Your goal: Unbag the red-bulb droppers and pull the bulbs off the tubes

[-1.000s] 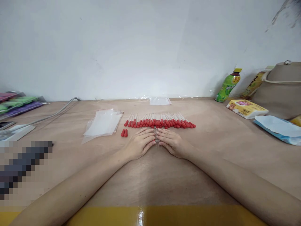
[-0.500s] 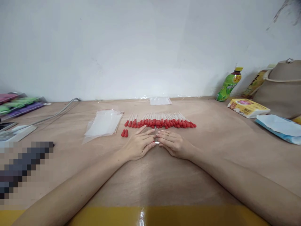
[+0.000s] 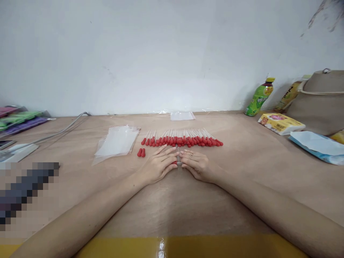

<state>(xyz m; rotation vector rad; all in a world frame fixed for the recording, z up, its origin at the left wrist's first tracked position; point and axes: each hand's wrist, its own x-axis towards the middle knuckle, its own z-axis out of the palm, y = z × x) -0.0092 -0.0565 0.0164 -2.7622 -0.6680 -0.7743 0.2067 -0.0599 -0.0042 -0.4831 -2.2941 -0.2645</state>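
Several glass droppers with red rubber bulbs (image 3: 185, 141) lie in a row beyond my hands, their thin clear tubes pointing toward the wall. My left hand (image 3: 161, 165) and my right hand (image 3: 197, 164) meet just in front of the row, fingers closed around a small clear glass piece (image 3: 178, 154). A bit of red shows under my left fingertips. Two loose red bulbs (image 3: 141, 152) rest left of my left hand. Farther left is a stack of clear plastic bags (image 3: 118, 140).
Another clear bag (image 3: 182, 115) lies by the wall. A green bottle (image 3: 260, 97), a yellow tissue pack (image 3: 281, 123), a blue-white packet (image 3: 317, 147) and a beige bag (image 3: 321, 104) are at right. Coloured packets (image 3: 23, 120) and a grey cable (image 3: 57, 133) are at left.
Red now shows at my left fingertips, where only clear glass and a bright edge showed before. Both hands stay nearly in place; the view has shifted slightly.
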